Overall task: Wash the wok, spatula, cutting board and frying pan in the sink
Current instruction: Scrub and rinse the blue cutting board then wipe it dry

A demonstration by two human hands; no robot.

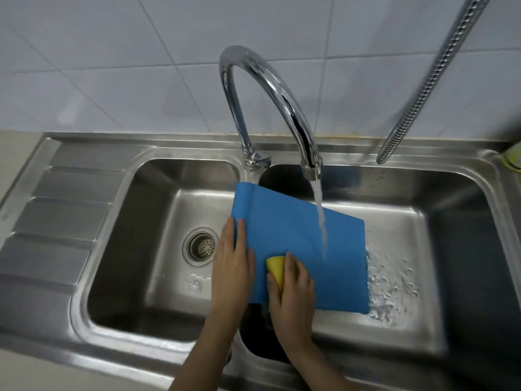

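We hold the blue cutting board tilted over the divider of the 2-basin steel sink, its right part under the faucet stream. Our left hand lies flat with straight fingers along the board's left edge. Our right hand grips a yellow sponge pressed against the board's near face.

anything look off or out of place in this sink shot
Nothing stands out. The blue cutting board lies tilted across the divider of the sink under the running faucet, steadied by the left hand while the right hand scrubs it with a yellow sponge.
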